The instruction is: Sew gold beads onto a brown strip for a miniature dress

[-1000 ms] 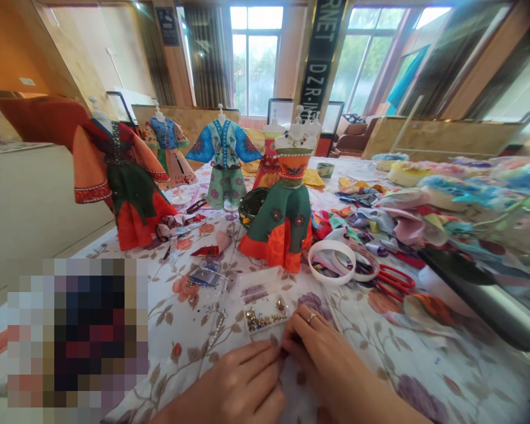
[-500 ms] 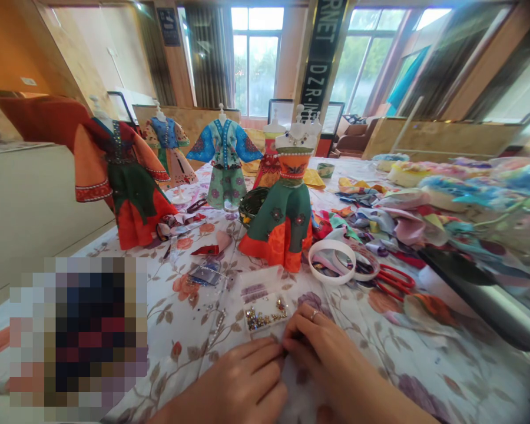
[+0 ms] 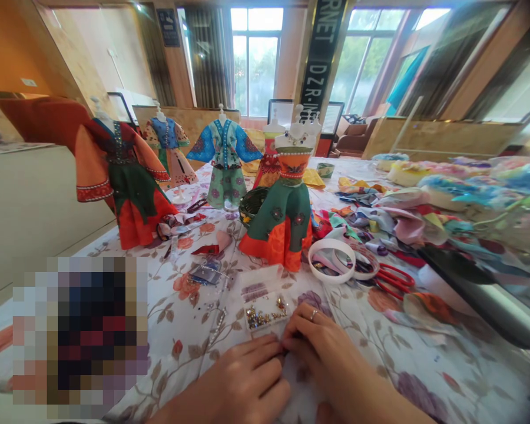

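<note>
The white cloth tablecloth (image 3: 424, 347) carries a purple and orange floral print. The small shiny beads (image 3: 258, 319) are gold; the looped scissor handles (image 3: 383, 275), red.

two hands (image 3: 247, 374) (image 3: 324, 347), one box (image 3: 268, 305), one ring (image 3: 313, 315)

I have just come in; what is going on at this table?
A person's left hand and right hand are close together over the flowered cloth; what they may hold is hidden. Just beyond is an open clear box of shiny beads. Behind it stands a green and orange dress, with red scissors to the right.
</note>
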A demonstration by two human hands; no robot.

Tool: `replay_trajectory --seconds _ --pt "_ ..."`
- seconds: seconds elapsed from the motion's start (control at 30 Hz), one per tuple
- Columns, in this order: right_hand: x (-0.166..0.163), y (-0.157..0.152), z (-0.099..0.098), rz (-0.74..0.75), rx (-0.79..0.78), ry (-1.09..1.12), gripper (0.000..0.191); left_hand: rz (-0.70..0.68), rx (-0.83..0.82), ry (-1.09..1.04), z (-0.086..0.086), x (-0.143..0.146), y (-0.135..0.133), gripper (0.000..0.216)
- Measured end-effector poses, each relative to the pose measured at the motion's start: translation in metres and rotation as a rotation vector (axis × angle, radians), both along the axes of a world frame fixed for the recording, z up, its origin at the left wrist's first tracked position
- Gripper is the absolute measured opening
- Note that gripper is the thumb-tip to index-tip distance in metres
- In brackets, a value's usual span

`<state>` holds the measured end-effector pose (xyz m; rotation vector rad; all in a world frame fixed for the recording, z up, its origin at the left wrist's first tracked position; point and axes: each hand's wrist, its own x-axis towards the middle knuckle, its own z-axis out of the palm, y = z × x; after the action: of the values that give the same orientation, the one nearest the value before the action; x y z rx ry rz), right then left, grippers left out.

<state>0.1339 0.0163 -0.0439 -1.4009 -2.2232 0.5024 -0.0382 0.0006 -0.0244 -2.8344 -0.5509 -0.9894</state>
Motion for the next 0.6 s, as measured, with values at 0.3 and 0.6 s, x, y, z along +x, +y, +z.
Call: replay_trajectory --seconds 0.3,0.6 --pt "0.0022 -0.0018 0.0084 -0.011 -0.13 0.046 0.019 -0.004 -0.028 0.028 -0.0043 -0.0035 -0.0006 0.049" --pt "0.0013 -0.0016 0.0082 0.012 -0.128 0.083 0.026 0.011 -0.045 0.045 0.0025 0.0005 -0.0003 0.065"
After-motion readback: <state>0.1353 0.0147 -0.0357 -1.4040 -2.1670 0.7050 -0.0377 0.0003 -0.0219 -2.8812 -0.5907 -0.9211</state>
